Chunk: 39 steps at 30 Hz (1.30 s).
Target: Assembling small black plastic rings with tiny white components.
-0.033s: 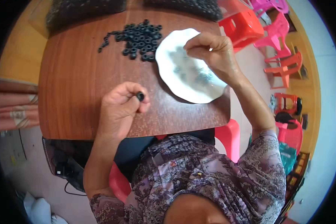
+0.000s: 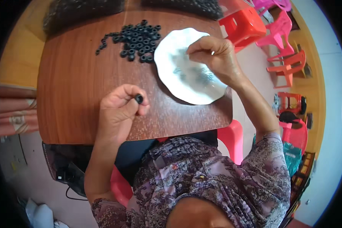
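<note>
My left hand (image 2: 119, 110) rests on the brown wooden table (image 2: 72, 83) and pinches a small black ring (image 2: 139, 99) between thumb and forefinger. A loose pile of several similar black rings (image 2: 136, 38) lies at the far middle of the table. To its right sits a white scalloped plate (image 2: 186, 87) holding a scatter of tiny greyish pieces. My right hand (image 2: 212, 57) hovers over the plate's far right part with fingertips pinched together. Whether anything is between them is too small to tell.
Dark heaps of more black parts (image 2: 83, 11) line the table's far edge. Red, pink and orange plastic stools (image 2: 247, 24) stand to the right. A red chair (image 2: 230, 138) is under me. A black box with a cable (image 2: 66, 171) sits on the floor at lower left.
</note>
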Available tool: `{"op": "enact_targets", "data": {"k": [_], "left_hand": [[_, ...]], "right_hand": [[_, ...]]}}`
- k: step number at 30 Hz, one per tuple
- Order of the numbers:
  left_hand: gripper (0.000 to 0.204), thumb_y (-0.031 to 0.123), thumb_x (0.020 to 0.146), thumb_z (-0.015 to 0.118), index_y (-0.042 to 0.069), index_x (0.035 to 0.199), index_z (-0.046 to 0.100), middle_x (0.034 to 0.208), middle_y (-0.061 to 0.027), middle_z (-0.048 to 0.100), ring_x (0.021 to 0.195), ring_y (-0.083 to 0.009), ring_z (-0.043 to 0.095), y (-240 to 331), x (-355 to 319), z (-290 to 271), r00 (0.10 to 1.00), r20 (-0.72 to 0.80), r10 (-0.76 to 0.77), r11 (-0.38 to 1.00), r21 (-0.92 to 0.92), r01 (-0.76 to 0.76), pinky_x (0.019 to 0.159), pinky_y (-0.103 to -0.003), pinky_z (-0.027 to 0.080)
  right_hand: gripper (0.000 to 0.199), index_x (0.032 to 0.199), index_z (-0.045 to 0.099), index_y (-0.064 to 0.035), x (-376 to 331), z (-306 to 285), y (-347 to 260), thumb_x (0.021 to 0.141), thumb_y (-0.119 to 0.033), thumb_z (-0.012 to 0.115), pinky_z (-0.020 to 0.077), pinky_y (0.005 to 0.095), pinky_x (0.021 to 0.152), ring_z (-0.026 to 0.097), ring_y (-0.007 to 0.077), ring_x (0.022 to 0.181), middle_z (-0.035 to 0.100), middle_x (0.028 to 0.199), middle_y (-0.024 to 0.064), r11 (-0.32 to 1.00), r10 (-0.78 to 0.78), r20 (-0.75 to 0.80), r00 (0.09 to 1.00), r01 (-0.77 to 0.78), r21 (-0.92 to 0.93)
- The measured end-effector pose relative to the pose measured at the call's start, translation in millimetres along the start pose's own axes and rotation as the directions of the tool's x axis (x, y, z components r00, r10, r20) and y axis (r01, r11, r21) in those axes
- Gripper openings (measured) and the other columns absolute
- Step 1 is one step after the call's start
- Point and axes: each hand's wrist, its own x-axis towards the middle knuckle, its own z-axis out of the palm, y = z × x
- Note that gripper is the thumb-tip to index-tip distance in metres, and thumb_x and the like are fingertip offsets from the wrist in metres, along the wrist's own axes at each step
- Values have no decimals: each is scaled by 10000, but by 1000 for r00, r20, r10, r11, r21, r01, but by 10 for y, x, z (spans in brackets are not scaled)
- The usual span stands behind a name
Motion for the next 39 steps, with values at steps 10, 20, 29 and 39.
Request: {"op": "enact_targets", "data": {"k": [10, 20, 29, 39], "left_hand": [[174, 89, 869, 626, -27, 982, 564, 890, -97, 596, 721, -130, 525, -34, 31, -20, 998, 57, 15, 999, 42, -18, 698, -293, 430], [202, 103, 861, 641, -37, 982, 561, 884, -101, 597, 720, -134, 524, -36, 23, -3, 999, 34, 35, 996, 85, -38, 694, -293, 433], [160, 55, 872, 615, -28, 998, 563, 900, -86, 611, 753, -110, 556, -26, 1, 129, 993, -106, 43, 981, 191, -23, 692, -245, 456], [202, -46, 814, 601, 6, 1010, 597, 872, -45, 604, 755, -117, 580, -265, 403, 762, 850, 138, 509, 369, 857, -360, 667, -231, 464]], "right_hand": [[196, 851, 684, -32, -322, 67, -67, 667, 31, 707, 468, 334, 693, 564, 226, 780, 604, 779, 70, 927, -176, 128, 976, 208, -313], [174, 780, 595, -9, -338, 126, -5, 665, 60, 705, 491, 335, 660, 581, 246, 770, 594, 802, 102, 900, -223, 111, 968, 248, -359], [168, 831, 586, 5, -374, 79, -51, 715, 44, 702, 501, 285, 640, 610, 177, 724, 595, 811, 83, 977, -154, 53, 987, 160, -141], [146, 827, 601, 9, -445, 28, -258, 748, -15, 721, 496, 233, 649, 596, 95, 743, 623, 776, 35, 925, 121, 70, 990, -138, 354]]}}
